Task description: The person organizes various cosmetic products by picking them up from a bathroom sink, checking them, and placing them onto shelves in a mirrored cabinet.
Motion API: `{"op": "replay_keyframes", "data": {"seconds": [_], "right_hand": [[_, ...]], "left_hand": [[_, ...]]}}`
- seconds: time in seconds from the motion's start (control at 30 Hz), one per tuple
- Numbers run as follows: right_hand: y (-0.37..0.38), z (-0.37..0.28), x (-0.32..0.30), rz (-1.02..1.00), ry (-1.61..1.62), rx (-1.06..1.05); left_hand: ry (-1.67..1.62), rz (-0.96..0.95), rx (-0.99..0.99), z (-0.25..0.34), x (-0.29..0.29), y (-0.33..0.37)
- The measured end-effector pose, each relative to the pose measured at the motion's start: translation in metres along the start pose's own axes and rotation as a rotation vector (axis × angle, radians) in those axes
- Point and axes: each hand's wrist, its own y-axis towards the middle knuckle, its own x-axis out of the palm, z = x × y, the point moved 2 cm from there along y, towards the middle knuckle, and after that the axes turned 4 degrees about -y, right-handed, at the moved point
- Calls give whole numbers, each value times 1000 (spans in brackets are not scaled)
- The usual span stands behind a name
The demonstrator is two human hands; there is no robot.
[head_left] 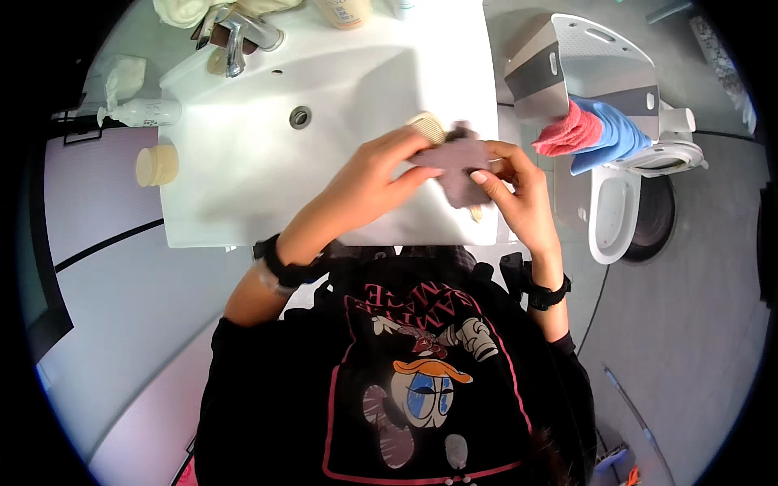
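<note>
Above the right side of the white sink (203,219), both my hands hold a small greyish-purple cloth (463,166). My left hand (387,166) is closed on the cloth's left side, its thumb pointing right along it. At the cloth's right edge my right hand (519,185) pinches it between thumb and fingers. A cream comb (426,126) with fine ridges or teeth sticks out past the cloth at the upper left, by my left fingertips. Below the cloth a small cream end shows, perhaps of the same comb; the cloth covers whatever lies between.
A chrome faucet (237,40) stands at the sink's back left. A cream jar (157,165) and a white pump bottle (142,112) are at its left edge. On the right are a grey-white laundry basket (604,61) with red and blue towels (604,134) and a toilet (613,211).
</note>
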Motion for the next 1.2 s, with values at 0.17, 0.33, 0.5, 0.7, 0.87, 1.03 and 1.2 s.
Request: {"op": "replay_keyframes", "data": {"seconds": [0.17,0.33,0.5,0.7,0.87,1.03,1.2], "right_hand": [[-14,27,-24,61,-181,133],[-38,65,-46,265,-137,296],[-41,73,-47,300,-117,301],[-33,59,-42,332,-215,150],[-30,64,-49,399,-218,87],[-17,45,-52,420,-213,64],[23,23,-51,358,-186,-61]], "left_hand": [[-30,316,-350,-7,-43,-93],[-346,588,-511,-72,-74,-172],[-91,632,-658,-154,-82,-227],[431,542,-589,-152,-93,-230],[595,477,-614,-170,-105,-240],[754,498,-475,-104,-120,-185],[679,534,-175,-12,-138,-88]]}}
